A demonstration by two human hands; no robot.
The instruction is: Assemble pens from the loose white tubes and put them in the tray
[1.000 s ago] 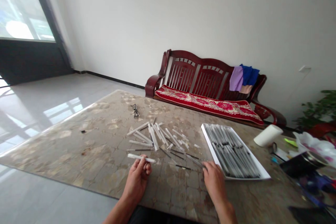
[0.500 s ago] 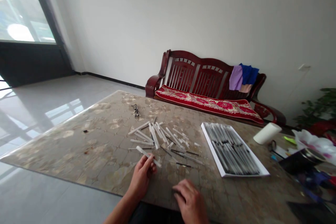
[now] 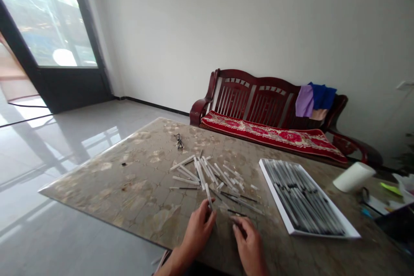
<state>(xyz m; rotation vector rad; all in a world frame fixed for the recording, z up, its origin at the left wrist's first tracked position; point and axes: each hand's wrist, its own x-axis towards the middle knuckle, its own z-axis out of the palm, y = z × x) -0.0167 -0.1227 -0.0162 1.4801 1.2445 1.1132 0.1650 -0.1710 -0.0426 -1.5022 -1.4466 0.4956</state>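
My left hand is closed on a whitish, translucent pen barrel, which points up and away from the fingers. To its right, my right hand rests low over the table edge, fingers curved and the thumb a little apart; I see nothing held in it. Just beyond its fingertips lies a short black pen part. A loose heap of pale pen barrels spreads in front of both hands, mixed with thin dark refills and small whitish caps.
A shallow white box full of grey and black pens stands on the patterned table at right. Beyond it are a white roll and clutter. Folded glasses lie farther back. A red wooden bench stands behind.
The view has swung left, so things sit farther right. My left hand has turned the pen barrel more upright and come nearer my right hand, which has moved forward toward the black part.
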